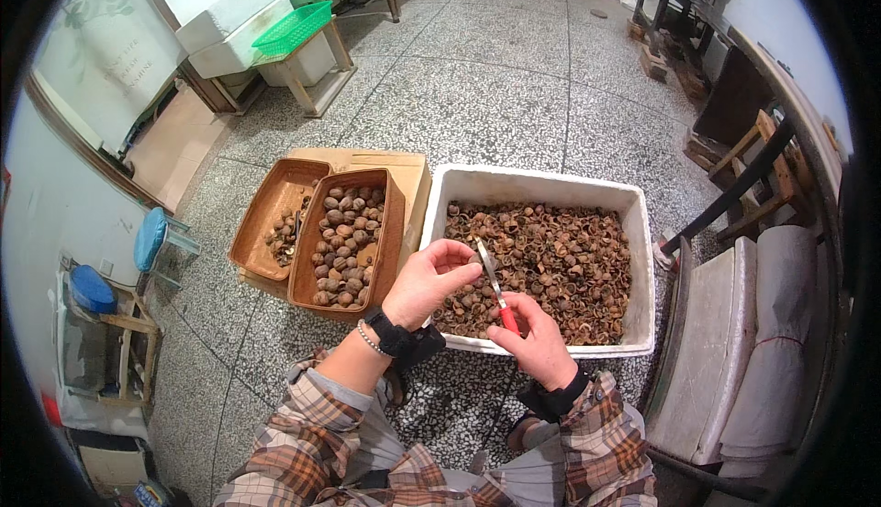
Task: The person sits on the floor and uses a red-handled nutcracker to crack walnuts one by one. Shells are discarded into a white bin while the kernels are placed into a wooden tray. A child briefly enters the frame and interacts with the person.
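My left hand [433, 281] pinches a brown nut [484, 263], probably a walnut, between thumb and fingertips; the fingers hide part of it. In my right hand [540, 342] is a metal hand tool with red handles [494, 280], its silvery end lying against the nut. I cannot tell the tool's exact kind. Both hands are over the near left part of a white foam box [647, 266] holding a thick layer of broken nut shells [550, 259]. To the left, a woven basket [396, 232] holds several whole walnuts [351, 232].
Beside that basket, a second woven basket [265, 197] contains nut pieces [282, 238] and a dark thin tool [297, 225]. Both rest on a cardboard box [406, 159]. A blue stool [148, 238] is at left; a foam slab [709, 349] and grey roll [778, 342] flank the right.
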